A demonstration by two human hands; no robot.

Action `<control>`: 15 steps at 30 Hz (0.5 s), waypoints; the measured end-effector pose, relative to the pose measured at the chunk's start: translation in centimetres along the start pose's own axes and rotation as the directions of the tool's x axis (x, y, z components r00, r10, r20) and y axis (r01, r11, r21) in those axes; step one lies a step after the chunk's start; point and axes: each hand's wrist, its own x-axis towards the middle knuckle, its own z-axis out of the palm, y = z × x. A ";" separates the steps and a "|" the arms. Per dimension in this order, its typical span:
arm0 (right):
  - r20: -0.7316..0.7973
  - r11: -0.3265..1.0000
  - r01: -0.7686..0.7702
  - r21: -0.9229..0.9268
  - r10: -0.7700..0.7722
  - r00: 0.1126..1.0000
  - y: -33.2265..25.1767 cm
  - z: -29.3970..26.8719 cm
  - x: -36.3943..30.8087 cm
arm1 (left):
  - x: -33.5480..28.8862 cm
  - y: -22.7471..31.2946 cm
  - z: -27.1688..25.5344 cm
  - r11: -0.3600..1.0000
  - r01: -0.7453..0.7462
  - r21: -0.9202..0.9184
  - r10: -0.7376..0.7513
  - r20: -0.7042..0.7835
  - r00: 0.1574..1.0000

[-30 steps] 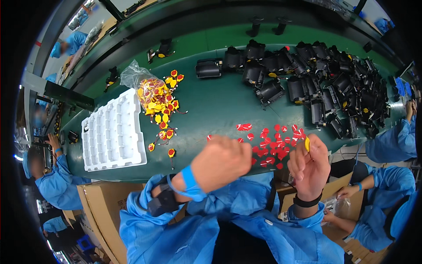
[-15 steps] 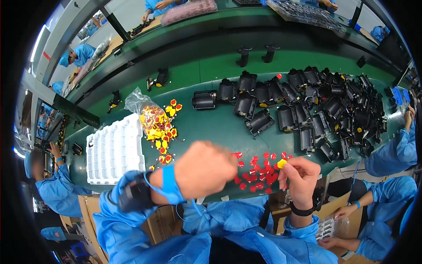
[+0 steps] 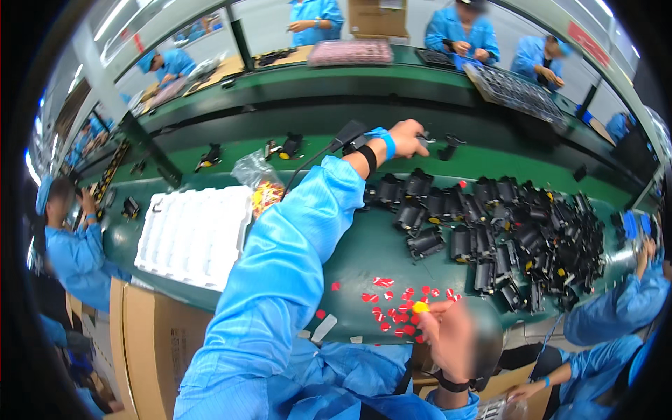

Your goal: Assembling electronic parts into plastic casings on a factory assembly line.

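My left hand (image 3: 406, 137) reaches far across the bench, its fingers closed round a small black plastic part (image 3: 425, 139); most of that part is hidden by the hand. Just to its right stands a similar black part (image 3: 451, 147). Close to the near edge, my right hand (image 3: 448, 336) pinches a small yellow disc (image 3: 420, 307) between thumb and fingertips. Red round stickers (image 3: 387, 283) lie scattered on the green bench beside and beyond that hand. A blue strap with a cord circles my left wrist.
Black plastic housings (image 3: 483, 238) are heaped at the right. On the left lie a white moulded tray (image 3: 192, 238) and a clear bag (image 3: 253, 168) with red and yellow pieces, partly behind my left arm. A raised shelf (image 3: 280, 84) crosses the far side. Co-workers sit around.
My left hand has gone from near the red stickers to the far side, onto a black part. My right hand still holds the yellow disc. The view has shifted, showing more of the far side.
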 end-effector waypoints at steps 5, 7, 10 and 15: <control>-0.093 0.990 0.109 0.093 -0.100 0.991 -1.8 -1.7 1.2 | -14.0 8.7 -3.2 0.923 -0.367 0.120 0.375 -0.049 0.926; -0.089 0.978 0.185 0.093 -0.177 0.980 -3.6 -0.8 2.8 | -20.4 11.6 -4.2 0.940 -0.329 0.089 0.330 0.001 0.944; 0.107 0.961 0.259 0.101 -0.269 0.957 -5.9 1.4 4.6 | -27.4 12.3 -4.2 0.965 -0.259 0.045 0.257 0.045 0.965; 0.356 0.933 0.359 0.010 -0.339 0.871 -7.4 5.4 5.3 | -32.9 12.0 -2.5 0.988 -0.147 -0.056 0.153 0.126 0.980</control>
